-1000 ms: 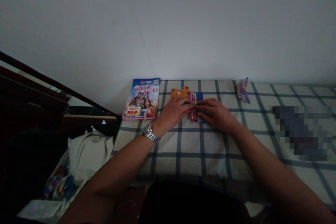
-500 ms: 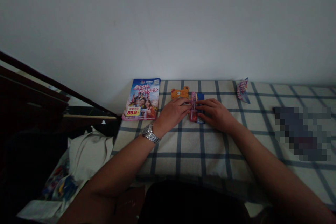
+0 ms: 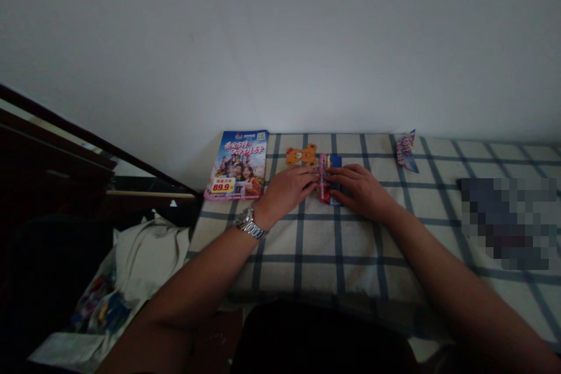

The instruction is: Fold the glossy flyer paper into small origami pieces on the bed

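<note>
In the middle of the frame, a little above centre, both hands rest on a small folded piece of printed paper, pink-red on its left part and blue on its right part (image 3: 328, 182), which lies flat on the cream tablecloth with dark blue checks (image 3: 307, 239). The left hand (image 3: 287, 190), with a silver metal wristwatch (image 3: 248, 222) on its wrist, has its fingers (image 3: 309, 177) curled down and pressing on the left edge of the paper. The right hand (image 3: 359, 190) has its fingers stretched flat over the right, blue part. Neither hand is closed around the paper; both only hold it down against the cloth. To my judgement, the step in hand is the pressing of a fold, because the paper is already narrow and the fingertips meet along its middle line. The next move seems to call for a firm and even slide of the fingertips along the crease, while the other hand keeps the paper from slipping on the soft cloth. Just beside the paper, to its upper left, lies a flat orange bear-shaped card (image 3: 301, 155). Further left lies a colourful glossy brochure with a yellow price label (image 3: 238, 165). At the upper right of the table, near the wall, stands a small folded paper figure in pink and blue (image 3: 405, 150).
</note>
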`<state>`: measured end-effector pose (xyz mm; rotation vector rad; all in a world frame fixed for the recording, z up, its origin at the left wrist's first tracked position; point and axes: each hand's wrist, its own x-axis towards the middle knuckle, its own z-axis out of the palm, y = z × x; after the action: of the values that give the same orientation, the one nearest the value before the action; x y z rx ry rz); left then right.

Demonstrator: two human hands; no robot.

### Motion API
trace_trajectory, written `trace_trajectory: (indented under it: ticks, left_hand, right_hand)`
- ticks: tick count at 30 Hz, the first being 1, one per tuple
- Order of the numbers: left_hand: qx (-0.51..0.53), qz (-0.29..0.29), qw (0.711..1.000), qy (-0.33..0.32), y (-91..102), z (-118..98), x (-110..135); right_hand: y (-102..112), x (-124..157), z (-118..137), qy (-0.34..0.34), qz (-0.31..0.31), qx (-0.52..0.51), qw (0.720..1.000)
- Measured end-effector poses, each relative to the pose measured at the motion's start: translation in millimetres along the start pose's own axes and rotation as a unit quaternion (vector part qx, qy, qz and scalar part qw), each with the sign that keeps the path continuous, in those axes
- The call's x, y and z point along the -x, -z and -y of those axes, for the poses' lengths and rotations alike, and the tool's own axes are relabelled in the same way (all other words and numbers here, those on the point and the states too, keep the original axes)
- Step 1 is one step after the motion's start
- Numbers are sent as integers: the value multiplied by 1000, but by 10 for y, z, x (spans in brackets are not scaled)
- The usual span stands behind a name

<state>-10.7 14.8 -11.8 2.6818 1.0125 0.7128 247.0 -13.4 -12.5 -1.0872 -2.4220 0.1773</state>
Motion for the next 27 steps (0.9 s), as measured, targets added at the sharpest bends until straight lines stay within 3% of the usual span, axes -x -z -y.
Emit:
trace_trajectory:
  ticks: [27]
  left_hand:
    - [0,14,1000,-1,38,-52,-24]
  right_hand:
    - [-25,28,14,-17,29,34,999]
